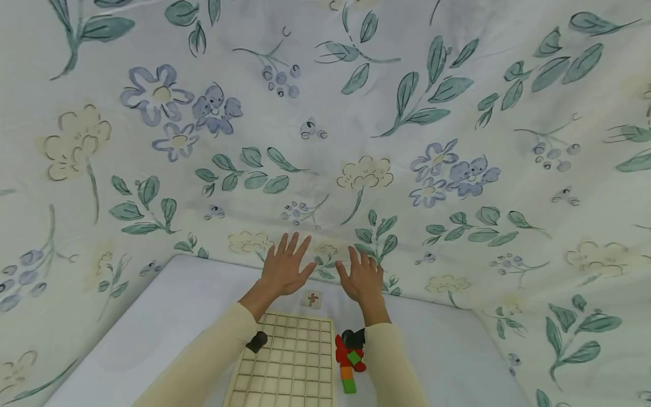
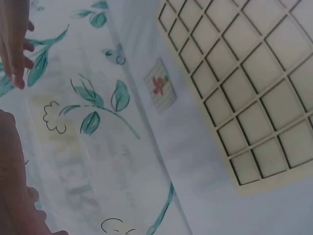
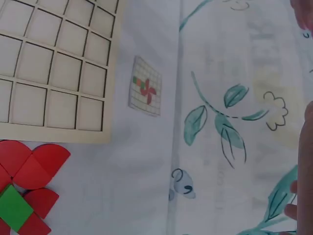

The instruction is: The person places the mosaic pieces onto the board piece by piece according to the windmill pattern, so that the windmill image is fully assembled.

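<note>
My left hand (image 1: 285,270) is held up beyond the board, its fingers straight and spread, with nothing in it. To its right, the right hand (image 1: 363,278) is raised the same way, also holding nothing. A wooden grid board (image 1: 295,362) with square cells lies on the white table below and between the forearms. Just past its far edge lies a small picture card (image 1: 312,299), printed with a red, green and orange figure on a grid; neither hand touches it. Red pieces (image 3: 41,166) and a green square piece (image 3: 16,207) lie beside the board.
An orange piece (image 1: 347,372) and another green piece (image 1: 349,386) sit near the red ones, partly beside the right sleeve (image 1: 394,362). Floral cloth (image 1: 325,135) rises behind the table (image 1: 432,339) and along its sides. A black wrist camera (image 1: 256,342) shows at the left sleeve.
</note>
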Demonstrator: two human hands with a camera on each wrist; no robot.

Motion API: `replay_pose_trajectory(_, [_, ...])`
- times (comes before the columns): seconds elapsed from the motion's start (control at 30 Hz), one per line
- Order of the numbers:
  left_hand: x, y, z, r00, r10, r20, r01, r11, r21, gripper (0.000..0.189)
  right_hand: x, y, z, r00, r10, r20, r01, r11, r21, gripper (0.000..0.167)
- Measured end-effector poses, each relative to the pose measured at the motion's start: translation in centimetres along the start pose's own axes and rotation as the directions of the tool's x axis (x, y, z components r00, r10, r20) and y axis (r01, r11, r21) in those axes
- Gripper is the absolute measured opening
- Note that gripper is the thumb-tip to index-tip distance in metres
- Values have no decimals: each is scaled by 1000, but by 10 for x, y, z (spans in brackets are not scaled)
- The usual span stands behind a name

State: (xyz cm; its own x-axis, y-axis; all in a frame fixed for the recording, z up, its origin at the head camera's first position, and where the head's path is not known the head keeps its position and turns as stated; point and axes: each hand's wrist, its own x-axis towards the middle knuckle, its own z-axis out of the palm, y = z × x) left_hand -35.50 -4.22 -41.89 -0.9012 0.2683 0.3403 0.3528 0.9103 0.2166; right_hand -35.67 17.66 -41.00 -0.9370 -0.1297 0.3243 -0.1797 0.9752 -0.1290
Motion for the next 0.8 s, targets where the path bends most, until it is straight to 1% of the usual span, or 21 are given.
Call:
replay_pose_trajectory(0.1, [-19,-6,-1,998,56,-10,-56,998,-18,72,-8,3,6,999,-34,-10,34,999,6,61])
replay_pose_trajectory(0.2, [-42,-11,0,994,102,-23,-103,994,-45,71,-19,8,15,997,-73,-8,73,997,2,58])
replay_pose_trajectory(0.33, [-73,-15,2,986,164,-30,-166,981,-101,69,-34,17,29,995,-100,14,100,995,5,55])
replay_pose_trajectory(0.43, [-93,-17,5,980,197,-37,-200,969,-143,68,-46,23,37,993,-115,31,115,993,9,53])
replay_pose_trajectory(0.5, [-105,-18,8,978,205,-41,-209,966,-154,67,-53,25,41,990,-134,41,133,991,10,52])
replay_pose_trajectory(0.6, [-120,-21,14,979,202,-31,-204,963,-176,67,-66,27,45,983,-179,49,178,984,30,50])
replay_pose_trajectory(0.73, [-141,-25,21,981,195,-8,-191,951,-243,66,-84,29,51,968,-240,71,238,970,42,48])
replay_pose_trajectory(0.8, [-152,-28,23,982,191,6,-182,944,-277,65,-93,31,55,963,-252,91,250,968,36,48])
